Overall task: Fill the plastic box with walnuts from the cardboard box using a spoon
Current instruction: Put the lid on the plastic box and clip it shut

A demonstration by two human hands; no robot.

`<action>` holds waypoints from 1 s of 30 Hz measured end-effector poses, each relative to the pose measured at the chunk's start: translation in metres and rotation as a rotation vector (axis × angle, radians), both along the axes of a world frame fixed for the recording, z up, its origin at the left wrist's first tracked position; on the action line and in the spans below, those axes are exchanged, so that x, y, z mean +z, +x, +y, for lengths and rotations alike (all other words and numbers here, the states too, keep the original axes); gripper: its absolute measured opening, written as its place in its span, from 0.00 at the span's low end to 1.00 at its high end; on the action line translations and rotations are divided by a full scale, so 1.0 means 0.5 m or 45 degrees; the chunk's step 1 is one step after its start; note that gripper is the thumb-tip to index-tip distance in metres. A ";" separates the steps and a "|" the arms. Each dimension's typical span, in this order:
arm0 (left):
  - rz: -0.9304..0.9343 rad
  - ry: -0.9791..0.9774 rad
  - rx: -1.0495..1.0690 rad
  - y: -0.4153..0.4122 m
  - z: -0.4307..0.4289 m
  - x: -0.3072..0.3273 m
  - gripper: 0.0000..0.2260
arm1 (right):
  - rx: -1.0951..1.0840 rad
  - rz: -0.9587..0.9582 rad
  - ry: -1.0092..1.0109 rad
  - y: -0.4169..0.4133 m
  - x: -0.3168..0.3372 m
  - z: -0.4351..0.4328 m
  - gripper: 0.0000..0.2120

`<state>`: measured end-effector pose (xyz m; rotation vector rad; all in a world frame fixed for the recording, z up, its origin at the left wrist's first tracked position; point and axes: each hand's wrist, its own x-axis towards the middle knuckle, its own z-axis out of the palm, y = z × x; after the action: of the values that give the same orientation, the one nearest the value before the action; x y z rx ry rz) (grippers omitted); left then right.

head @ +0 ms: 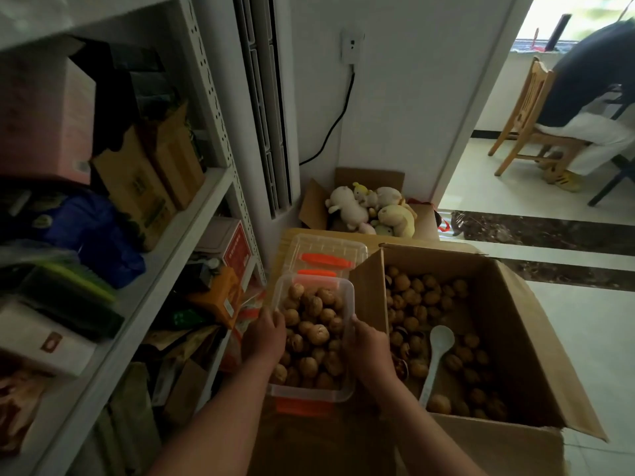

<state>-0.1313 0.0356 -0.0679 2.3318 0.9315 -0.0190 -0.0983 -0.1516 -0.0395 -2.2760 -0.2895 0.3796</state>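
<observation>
- Head view: left hand (263, 338) and right hand (367, 345) curl their fingers over opposite side rims of the clear rectangular plastic box (309, 395), which is full of brown walnuts (318, 334).
- Untouched, the white plastic spoon (436, 352) lies on walnuts inside the open brown cardboard box (515, 321) alongside.

Dim on the left of the frame: a white perforated metal shelving unit (213, 108), crammed full. Top centre, a tall white air conditioner (264, 97) stands against the white wall (412, 115), a black cable (338, 121) hanging from a white socket (351, 48). Upper right, daylight pours through a window (563, 12) onto pale floor tiles (515, 201) and a wooden chair (531, 108).
</observation>
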 end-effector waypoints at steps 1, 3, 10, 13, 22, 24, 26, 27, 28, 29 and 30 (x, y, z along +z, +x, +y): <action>-0.004 -0.003 0.003 0.002 0.000 -0.001 0.18 | -0.012 -0.005 -0.006 0.000 -0.001 0.001 0.15; 0.018 -0.002 0.021 0.008 0.001 -0.002 0.18 | -0.021 0.014 -0.011 -0.001 -0.002 0.003 0.15; 0.118 -0.099 0.293 0.077 0.044 0.003 0.27 | -0.166 -0.146 -0.097 0.048 0.011 0.040 0.07; -0.037 -0.123 0.415 0.118 0.056 0.021 0.22 | -0.184 -0.116 0.053 0.093 0.026 0.060 0.20; -0.047 -0.261 0.362 0.260 0.148 -0.035 0.19 | -0.374 0.291 0.243 0.288 -0.008 0.124 0.17; -0.044 -0.312 0.302 0.283 0.163 -0.057 0.16 | -0.405 0.412 0.253 0.329 -0.029 0.131 0.20; -0.056 -0.429 0.236 0.309 0.172 -0.070 0.14 | -0.415 0.489 0.256 0.368 -0.049 0.138 0.20; -0.074 -0.515 0.210 0.322 0.174 -0.072 0.14 | -0.415 0.523 0.263 0.384 -0.057 0.141 0.20; -0.094 -0.609 0.184 0.334 0.174 -0.075 0.13 | -0.419 0.559 0.274 0.399 -0.068 0.145 0.21; -0.091 -0.676 0.161 0.344 0.176 -0.082 0.13 | -0.429 0.600 0.276 0.412 -0.078 0.148 0.22; -0.070 -0.715 0.130 0.352 0.177 -0.085 0.14 | -0.439 0.637 0.279 0.424 -0.091 0.151 0.24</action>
<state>0.0449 0.1240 -0.1106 1.7586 0.8804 -0.1537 0.1135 -0.0761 -0.0850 -1.8927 0.2996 0.6776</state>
